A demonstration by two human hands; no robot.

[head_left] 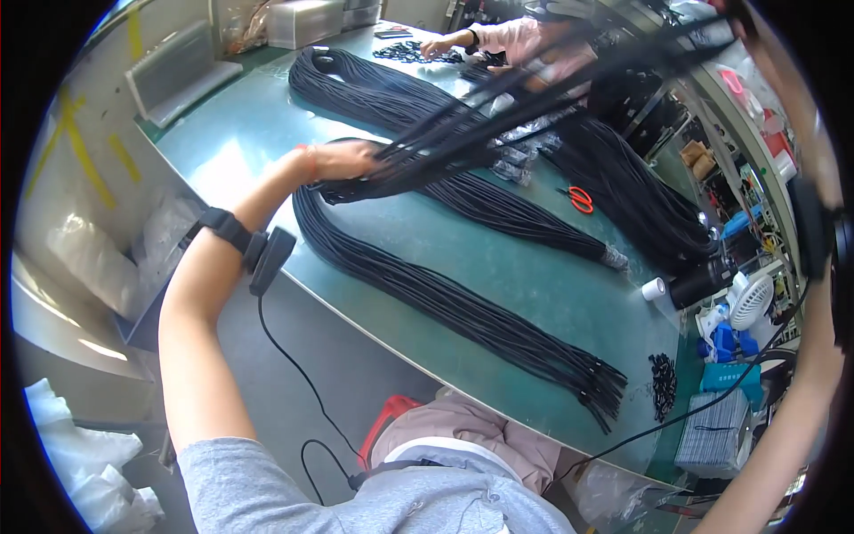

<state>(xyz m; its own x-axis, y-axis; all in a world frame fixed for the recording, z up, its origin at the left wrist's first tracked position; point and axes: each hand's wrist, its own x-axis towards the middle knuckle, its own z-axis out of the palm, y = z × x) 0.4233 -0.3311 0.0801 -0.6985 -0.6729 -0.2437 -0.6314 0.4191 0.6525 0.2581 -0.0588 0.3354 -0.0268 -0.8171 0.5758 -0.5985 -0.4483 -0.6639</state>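
My left hand (349,160) is closed around one end of a bundle of long black cables (445,160) above the green table. The bundle slants up to the right, smeared by motion. At its raised end, near the upper right rim, is my right hand (761,37), blurred and partly cut off, and it appears closed on the cables. Below lie more black cable bundles: a looped one (445,298) along the near edge with loose ends fanned out, and another (525,222) with its end wrapped in clear plastic.
Orange-handled scissors (580,199) and a white roll (654,288) lie on the table (498,334). Further bundles (623,169) sit at the far side, where another person's hand (436,47) reaches over small black parts (414,53). A small white fan (752,301) stands at right.
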